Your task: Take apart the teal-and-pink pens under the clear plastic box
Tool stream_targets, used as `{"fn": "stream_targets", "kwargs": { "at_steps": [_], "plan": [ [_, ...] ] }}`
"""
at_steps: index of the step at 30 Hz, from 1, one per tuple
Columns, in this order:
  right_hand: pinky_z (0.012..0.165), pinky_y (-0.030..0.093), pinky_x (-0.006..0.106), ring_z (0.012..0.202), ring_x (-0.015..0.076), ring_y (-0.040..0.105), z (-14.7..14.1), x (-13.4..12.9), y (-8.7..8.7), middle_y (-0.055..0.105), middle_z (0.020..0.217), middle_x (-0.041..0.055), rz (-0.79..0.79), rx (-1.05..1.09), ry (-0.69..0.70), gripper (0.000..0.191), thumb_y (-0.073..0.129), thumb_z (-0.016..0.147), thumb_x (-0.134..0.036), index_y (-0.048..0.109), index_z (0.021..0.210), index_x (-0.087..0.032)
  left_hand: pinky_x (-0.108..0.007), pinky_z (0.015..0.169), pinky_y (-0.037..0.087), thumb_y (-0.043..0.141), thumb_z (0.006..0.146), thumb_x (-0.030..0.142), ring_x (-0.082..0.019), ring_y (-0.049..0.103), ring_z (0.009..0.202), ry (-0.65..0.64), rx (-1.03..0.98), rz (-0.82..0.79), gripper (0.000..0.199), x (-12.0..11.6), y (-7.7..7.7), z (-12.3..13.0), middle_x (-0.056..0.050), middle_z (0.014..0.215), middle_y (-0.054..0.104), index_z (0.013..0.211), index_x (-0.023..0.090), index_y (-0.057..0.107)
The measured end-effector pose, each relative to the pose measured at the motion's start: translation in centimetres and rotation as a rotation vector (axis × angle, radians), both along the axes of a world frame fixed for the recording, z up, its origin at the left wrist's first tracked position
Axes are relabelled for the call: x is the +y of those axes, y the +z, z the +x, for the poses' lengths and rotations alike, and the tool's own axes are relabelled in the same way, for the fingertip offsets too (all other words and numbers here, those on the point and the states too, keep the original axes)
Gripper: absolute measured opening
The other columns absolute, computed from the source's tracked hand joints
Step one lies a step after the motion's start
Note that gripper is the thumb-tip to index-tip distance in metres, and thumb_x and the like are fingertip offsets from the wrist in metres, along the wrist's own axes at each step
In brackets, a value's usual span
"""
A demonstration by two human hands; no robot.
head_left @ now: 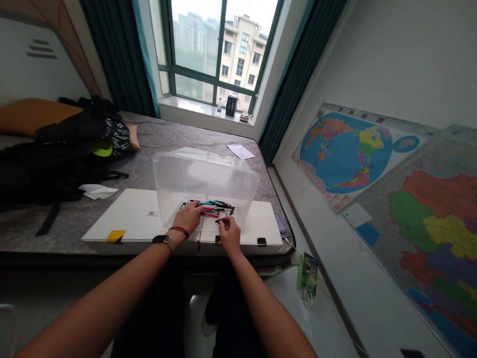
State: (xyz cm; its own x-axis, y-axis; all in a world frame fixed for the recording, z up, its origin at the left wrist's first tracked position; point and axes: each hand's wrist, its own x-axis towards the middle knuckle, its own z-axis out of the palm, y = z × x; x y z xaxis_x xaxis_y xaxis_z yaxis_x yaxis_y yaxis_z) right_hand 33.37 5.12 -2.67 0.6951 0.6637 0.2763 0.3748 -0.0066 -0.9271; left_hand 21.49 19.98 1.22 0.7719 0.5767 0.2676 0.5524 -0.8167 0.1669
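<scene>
Pens (219, 203) are found loosely heaped, apparently within the clear bin (204, 171); handling is judged unfinished. A small dark item (217, 221) is pinched by the right hand's (230, 234) fingers; the pile is reached by the left hand (188, 217), whose grip cannot be told.

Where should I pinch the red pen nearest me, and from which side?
Probably mid-barrel on the red pen, from above and the near side, fingertips across its width. It is slim and lies roughly crosswise at the near edge of the pile of pens, so its near side looks easier to reach.
</scene>
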Motion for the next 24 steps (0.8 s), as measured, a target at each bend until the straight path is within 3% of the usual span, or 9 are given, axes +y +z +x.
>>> {"fn": "stream_targets", "kwargs": {
  "at_steps": [3,7,11,15,18,24],
  "plan": [
    [0.071,0.056,0.029,0.074,0.0186,0.069,0.4,0.2,-0.1,0.071,0.082,0.0031,-0.01,0.03,-0.012,0.014,0.057,0.088,-0.034,0.061,0.094,-0.022,-0.03,0.07,0.048,0.044,0.091,0.018,-0.023,0.06,0.095,0.057,0.023,0.007,0.028,1.2,0.1,0.6,-0.009,0.106,0.064,0.097,0.022,0.071],
    [0.068,0.055,0.028,0.072,0.0178,0.069,0.7,0.2,-0.3,0.071,0.081,0.0025,0.002,0.08,0.015,0.014,0.058,0.087,-0.035,0.061,0.093,-0.022,-0.034,0.079,0.05,0.048,0.091,0.02,-0.024,0.058,0.101,0.056,-0.043,0.065,0.027,1.5,-0.3,1.2,-0.01,0.117,0.062,0.103,0.022,0.072],
    [0.068,0.055,0.027,0.072,0.0172,0.069,0.7,0.1,-0.4,0.071,0.081,0.0019,0.014,0.091,0.036,0.014,0.059,0.087,-0.035,0.062,0.092,-0.022,-0.037,0.089,0.048,0.048,0.094,0.026,-0.025,0.055,0.107,-0.137,-0.077,0.144,0.027,1.0,-0.1,2.1,-0.01,0.115,0.064,0.105,0.024,0.073],
    [0.067,0.056,0.027,0.072,0.0172,0.069,0.7,0.0,-0.4,0.07,0.081,0.0018,0.026,0.118,0.057,0.015,0.06,0.086,-0.035,0.061,0.092,-0.022,-0.035,0.086,0.048,0.05,0.094,0.024,-0.023,0.056,0.098,-0.331,0.044,0.124,0.028,1.0,0.8,3.7,-0.009,0.101,0.065,0.107,0.027,0.074],
    [0.068,0.056,0.027,0.072,0.0174,0.068,0.7,0.0,-0.4,0.07,0.081,0.0018,0.035,0.116,0.05,0.014,0.06,0.086,-0.035,0.062,0.093,-0.022,-0.034,0.084,0.047,0.056,0.091,0.026,-0.024,0.056,0.098,-0.367,0.133,0.105,0.026,1.1,1.3,4.9,-0.009,0.104,0.064,0.109,0.03,0.075],
    [0.068,0.056,0.028,0.074,0.0182,0.07,0.8,0.0,-0.6,0.072,0.085,0.0034,0.053,0.153,0.048,0.017,0.06,0.086,-0.035,0.063,0.096,-0.022,-0.032,0.082,0.045,0.057,0.09,0.028,-0.023,0.057,0.098,-0.38,0.206,0.024,0.022,1.2,1.3,6.1,-0.009,0.104,0.063,0.089,0.028,0.079]
  ]
}}
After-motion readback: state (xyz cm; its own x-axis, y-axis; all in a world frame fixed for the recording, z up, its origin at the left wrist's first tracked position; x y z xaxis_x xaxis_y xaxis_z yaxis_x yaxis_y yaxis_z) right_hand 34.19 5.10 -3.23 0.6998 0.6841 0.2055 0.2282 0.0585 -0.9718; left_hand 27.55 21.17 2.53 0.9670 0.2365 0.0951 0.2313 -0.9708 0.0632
